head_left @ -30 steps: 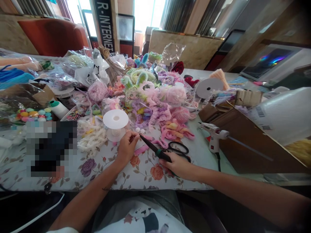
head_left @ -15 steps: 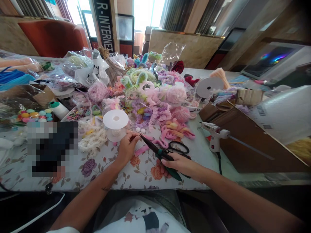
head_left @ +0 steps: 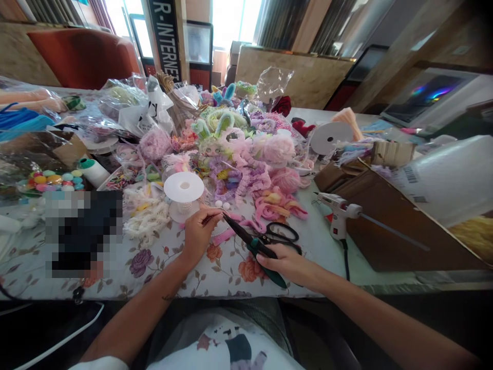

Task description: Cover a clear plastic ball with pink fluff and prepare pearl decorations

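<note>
The surface (head_left: pixel 223 280) carries a big yarn heap (head_left: pixel 246 159) at 12 o'clock from the pliers (head_left: pixel 241 230), a brown box (head_left: pixel 385 226) at 3 and a white spool (head_left: pixel 175 187) at 10. Black scissors (head_left: pixel 265 239) poke out behind the right hand (head_left: pixel 285 262). More green handle shows than a second ago. The right hand wraps the pliers; the left hand (head_left: pixel 198 234) pinches at their tip, its catch too small to tell.
</note>
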A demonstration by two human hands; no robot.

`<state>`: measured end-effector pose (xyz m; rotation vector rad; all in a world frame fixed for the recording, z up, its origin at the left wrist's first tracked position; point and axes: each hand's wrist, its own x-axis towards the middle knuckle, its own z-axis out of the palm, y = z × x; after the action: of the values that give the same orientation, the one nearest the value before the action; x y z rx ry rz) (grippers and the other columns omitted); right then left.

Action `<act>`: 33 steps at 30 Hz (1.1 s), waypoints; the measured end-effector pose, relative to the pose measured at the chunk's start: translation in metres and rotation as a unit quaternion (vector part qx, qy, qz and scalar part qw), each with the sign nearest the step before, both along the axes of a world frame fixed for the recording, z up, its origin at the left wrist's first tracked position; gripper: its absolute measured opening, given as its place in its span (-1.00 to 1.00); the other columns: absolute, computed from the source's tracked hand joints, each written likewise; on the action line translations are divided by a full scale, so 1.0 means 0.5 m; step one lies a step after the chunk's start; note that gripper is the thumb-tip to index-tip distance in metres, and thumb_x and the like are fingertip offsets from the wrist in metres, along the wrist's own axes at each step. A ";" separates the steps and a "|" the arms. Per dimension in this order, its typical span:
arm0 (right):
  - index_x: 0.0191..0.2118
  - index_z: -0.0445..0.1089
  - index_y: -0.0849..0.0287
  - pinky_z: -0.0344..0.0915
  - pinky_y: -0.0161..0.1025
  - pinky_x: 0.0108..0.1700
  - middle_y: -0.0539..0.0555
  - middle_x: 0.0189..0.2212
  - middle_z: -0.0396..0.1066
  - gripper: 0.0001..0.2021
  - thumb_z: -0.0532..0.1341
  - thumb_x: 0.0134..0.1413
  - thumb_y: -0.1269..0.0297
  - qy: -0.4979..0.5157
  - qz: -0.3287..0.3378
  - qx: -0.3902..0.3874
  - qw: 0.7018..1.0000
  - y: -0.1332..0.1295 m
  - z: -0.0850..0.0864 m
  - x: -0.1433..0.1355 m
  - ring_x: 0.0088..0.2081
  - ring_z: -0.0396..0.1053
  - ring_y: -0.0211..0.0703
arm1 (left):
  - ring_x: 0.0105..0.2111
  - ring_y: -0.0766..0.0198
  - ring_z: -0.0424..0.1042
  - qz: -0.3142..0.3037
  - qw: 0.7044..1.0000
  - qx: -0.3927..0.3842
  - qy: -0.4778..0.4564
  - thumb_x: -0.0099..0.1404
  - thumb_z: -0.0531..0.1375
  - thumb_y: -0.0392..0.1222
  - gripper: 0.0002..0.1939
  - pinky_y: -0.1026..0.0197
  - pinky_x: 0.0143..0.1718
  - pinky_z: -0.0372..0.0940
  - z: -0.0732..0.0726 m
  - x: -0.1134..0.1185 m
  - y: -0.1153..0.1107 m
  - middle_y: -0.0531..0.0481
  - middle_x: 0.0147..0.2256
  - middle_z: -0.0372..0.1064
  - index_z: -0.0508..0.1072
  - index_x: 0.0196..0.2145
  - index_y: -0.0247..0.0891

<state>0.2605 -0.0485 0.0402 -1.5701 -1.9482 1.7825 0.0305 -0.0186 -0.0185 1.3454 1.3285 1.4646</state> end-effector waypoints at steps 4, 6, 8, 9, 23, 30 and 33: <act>-0.40 0.36 0.26 0.17 -0.27 -0.36 0.10 -0.45 0.37 -0.47 0.07 0.12 -0.21 0.001 0.025 0.018 1.000 0.001 0.000 0.000 -0.41 0.28 -0.18 | -0.53 0.36 0.39 0.021 1.000 0.011 0.010 0.19 0.29 -0.15 -0.86 0.31 -0.45 0.31 -0.001 0.003 -0.004 0.03 -0.43 0.52 0.61 -0.30 -0.23; -0.41 0.36 0.26 0.18 -0.29 -0.38 0.10 -0.45 0.38 -0.48 0.07 0.12 -0.19 0.000 0.020 0.019 1.000 0.000 -0.002 0.001 -0.41 0.28 -0.19 | -0.50 0.33 0.43 0.025 0.999 0.013 0.023 0.19 0.30 -0.15 -0.86 0.29 -0.44 0.34 -0.002 0.004 -0.005 0.01 -0.41 0.55 0.62 -0.30 -0.21; -0.42 0.34 0.25 0.17 -0.30 -0.41 0.09 -0.46 0.37 -0.50 0.08 0.12 -0.17 -0.002 0.014 0.021 1.000 -0.001 -0.004 0.002 -0.42 0.27 -0.19 | -0.45 0.28 0.47 0.030 0.999 0.021 0.040 0.18 0.30 -0.15 -0.87 0.26 -0.39 0.38 -0.005 0.004 -0.004 0.00 -0.38 0.56 0.62 -0.32 -0.20; -0.43 0.33 0.24 0.16 -0.31 -0.42 0.09 -0.47 0.36 -0.51 0.08 0.12 -0.17 -0.001 0.012 0.023 1.000 -0.001 -0.004 0.002 -0.42 0.26 -0.20 | -0.42 0.26 0.49 0.033 0.998 0.025 0.046 0.17 0.31 -0.15 -0.88 0.24 -0.35 0.39 -0.006 0.004 -0.004 -0.01 -0.37 0.57 0.62 -0.33 -0.20; -0.41 0.15 0.16 0.16 -0.32 -0.46 -0.05 -0.58 0.23 -0.55 0.17 0.06 -0.18 0.023 -0.026 -0.014 0.999 0.001 -0.016 0.007 -0.53 0.22 -0.29 | -0.34 0.23 0.50 0.021 0.997 0.004 0.075 0.23 0.27 -0.09 -0.82 0.22 -0.25 0.40 -0.005 0.005 -0.005 -0.03 -0.32 0.56 0.59 -0.29 -0.21; -0.34 0.37 0.19 0.33 -0.19 -0.27 0.10 -0.40 0.42 -0.62 0.21 0.09 -0.09 0.051 -0.070 -0.069 0.994 0.008 0.000 0.009 -0.37 0.38 -0.16 | -0.46 0.29 0.44 0.018 0.999 -0.041 0.010 0.23 0.25 -0.03 -0.75 0.26 -0.38 0.38 -0.014 -0.006 0.008 -0.01 -0.44 0.50 0.58 -0.26 -0.26; -0.38 0.42 0.20 0.25 -0.24 -0.36 0.08 -0.46 0.39 -0.61 0.18 0.11 -0.08 0.010 -0.031 -0.017 0.999 0.006 0.006 0.006 -0.44 0.29 -0.19 | -0.43 0.26 0.48 0.024 0.999 -0.046 -0.015 0.18 0.28 0.00 -0.71 0.23 -0.34 0.42 -0.018 -0.006 0.007 -0.03 -0.41 0.53 0.57 -0.26 -0.28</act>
<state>0.2634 -0.0454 0.0431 -1.5983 -1.8504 1.8088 0.0273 -0.0149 -0.0274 1.2352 1.4007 1.4314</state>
